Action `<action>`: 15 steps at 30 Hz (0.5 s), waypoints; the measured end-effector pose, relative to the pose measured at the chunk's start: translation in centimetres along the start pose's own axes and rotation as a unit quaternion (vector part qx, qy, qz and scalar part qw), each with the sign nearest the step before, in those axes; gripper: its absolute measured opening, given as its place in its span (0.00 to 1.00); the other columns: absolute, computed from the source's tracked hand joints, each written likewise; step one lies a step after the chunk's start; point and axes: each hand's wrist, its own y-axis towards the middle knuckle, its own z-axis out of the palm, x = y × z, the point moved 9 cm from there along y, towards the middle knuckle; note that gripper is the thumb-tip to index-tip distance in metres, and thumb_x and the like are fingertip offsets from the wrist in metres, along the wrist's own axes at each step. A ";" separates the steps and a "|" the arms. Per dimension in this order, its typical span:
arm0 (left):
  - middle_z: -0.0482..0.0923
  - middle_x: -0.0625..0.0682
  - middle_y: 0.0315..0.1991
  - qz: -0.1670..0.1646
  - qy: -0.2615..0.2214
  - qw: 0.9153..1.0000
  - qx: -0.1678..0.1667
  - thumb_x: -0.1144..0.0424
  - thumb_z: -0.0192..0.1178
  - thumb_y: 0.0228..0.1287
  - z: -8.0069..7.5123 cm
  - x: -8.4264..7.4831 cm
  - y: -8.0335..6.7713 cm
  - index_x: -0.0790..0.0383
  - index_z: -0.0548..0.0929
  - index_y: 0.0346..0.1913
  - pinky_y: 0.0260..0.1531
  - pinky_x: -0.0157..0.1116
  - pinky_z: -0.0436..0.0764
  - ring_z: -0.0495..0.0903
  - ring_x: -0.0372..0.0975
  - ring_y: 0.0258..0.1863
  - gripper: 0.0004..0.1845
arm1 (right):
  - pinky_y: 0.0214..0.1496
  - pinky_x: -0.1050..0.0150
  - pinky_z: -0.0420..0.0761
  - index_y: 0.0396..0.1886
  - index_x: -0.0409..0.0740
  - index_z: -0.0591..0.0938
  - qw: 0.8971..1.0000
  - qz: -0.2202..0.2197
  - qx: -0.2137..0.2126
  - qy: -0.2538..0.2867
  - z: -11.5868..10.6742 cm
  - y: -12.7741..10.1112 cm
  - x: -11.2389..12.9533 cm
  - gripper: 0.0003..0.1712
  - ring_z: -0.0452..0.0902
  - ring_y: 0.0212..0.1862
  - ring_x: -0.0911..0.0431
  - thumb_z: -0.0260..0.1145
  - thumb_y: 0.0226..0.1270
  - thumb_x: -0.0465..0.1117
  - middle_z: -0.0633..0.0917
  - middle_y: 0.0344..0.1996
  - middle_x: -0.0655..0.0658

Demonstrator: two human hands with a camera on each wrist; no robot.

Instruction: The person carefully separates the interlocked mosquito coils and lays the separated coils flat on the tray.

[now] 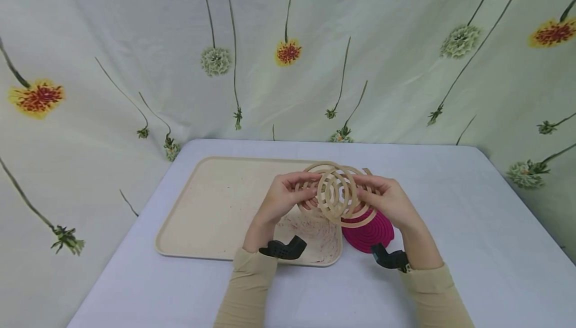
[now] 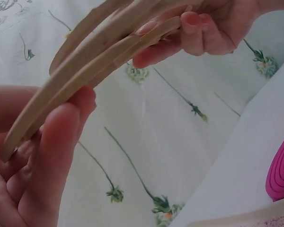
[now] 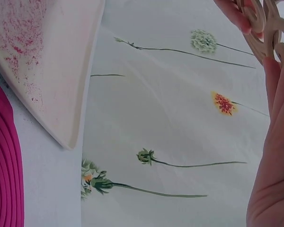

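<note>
Two-handed above the white surface [image 1: 472,208], holding tan coils [image 2: 97,45] over the right edge of the tray [image 1: 211,208], pointing their long axis left to right; partly screening the magenta coil [image 1: 369,236] beside the near right corner, closer to the right hand [image 1: 390,200]; pinching opposite sides, that hand matching the left hand [image 1: 282,195] in nearness.

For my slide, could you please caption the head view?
Left hand and right hand hold tan loops above a magenta coil beside a tray.
</note>
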 end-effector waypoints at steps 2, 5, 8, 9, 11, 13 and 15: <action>0.83 0.57 0.32 0.002 -0.004 1.000 -0.020 0.79 0.59 0.58 -0.1 0.0 0.1 0.81 0.77 0.50 0.17 0.30 0.79 0.79 0.35 0.18 0.16 | 0.57 0.60 0.75 0.55 0.23 0.74 1.000 0.004 -0.021 0.000 -0.2 0.0 -0.1 0.20 0.61 0.66 0.48 0.60 0.64 0.28 0.79 0.51 0.33; 0.82 0.58 0.40 0.002 -0.012 0.999 -0.047 0.79 0.59 0.57 -0.2 -0.1 0.2 0.81 0.77 0.49 0.18 0.29 0.79 0.78 0.34 0.19 0.16 | 0.67 0.50 0.61 0.54 0.25 0.75 0.999 0.000 -0.046 0.002 -0.4 0.1 0.0 0.19 0.50 0.71 0.44 0.61 0.64 0.28 0.80 0.52 0.40; 0.80 0.62 0.45 0.007 -0.014 0.998 -0.067 0.79 0.59 0.57 -0.2 -0.1 0.1 0.80 0.77 0.49 0.22 0.28 0.79 0.79 0.32 0.28 0.16 | 0.68 0.44 0.55 0.54 0.27 0.77 0.998 -0.009 -0.062 0.014 -0.5 0.1 0.1 0.19 0.49 0.71 0.42 0.62 0.63 0.29 0.81 0.50 0.45; 0.79 0.62 0.46 0.009 -0.013 0.997 -0.070 0.79 0.59 0.58 -0.2 -0.2 0.1 0.80 0.77 0.50 0.22 0.28 0.80 0.79 0.32 0.29 0.16 | 0.68 0.43 0.55 0.54 0.27 0.77 0.998 -0.012 -0.066 0.016 -0.5 0.1 0.2 0.19 0.49 0.71 0.42 0.62 0.63 0.29 0.81 0.50 0.46; 0.80 0.59 0.46 0.011 -0.007 0.998 -0.069 0.78 0.59 0.58 -0.2 -0.3 0.1 0.80 0.77 0.50 0.24 0.28 0.79 0.79 0.32 0.31 0.16 | 0.69 0.44 0.55 0.54 0.27 0.77 0.997 -0.013 -0.069 0.015 -0.5 0.1 0.2 0.19 0.49 0.71 0.42 0.62 0.64 0.29 0.81 0.50 0.46; 0.82 0.57 0.40 0.007 -0.006 0.998 -0.054 0.78 0.59 0.58 -0.2 -0.2 0.1 0.79 0.77 0.50 0.22 0.29 0.80 0.79 0.33 0.25 0.16 | 0.67 0.50 0.62 0.54 0.26 0.76 0.998 -0.009 -0.063 0.009 -0.5 0.1 0.2 0.19 0.54 0.69 0.42 0.61 0.64 0.29 0.81 0.50 0.44; 0.83 0.55 0.33 -0.002 -0.009 1.000 -0.027 0.78 0.59 0.59 0.0 -0.1 0.1 0.79 0.77 0.50 0.20 0.30 0.80 0.80 0.34 0.21 0.15 | 0.61 0.59 0.71 0.54 0.24 0.75 0.999 -0.004 -0.048 0.000 -0.4 0.0 0.2 0.19 0.61 0.66 0.45 0.60 0.64 0.28 0.81 0.49 0.40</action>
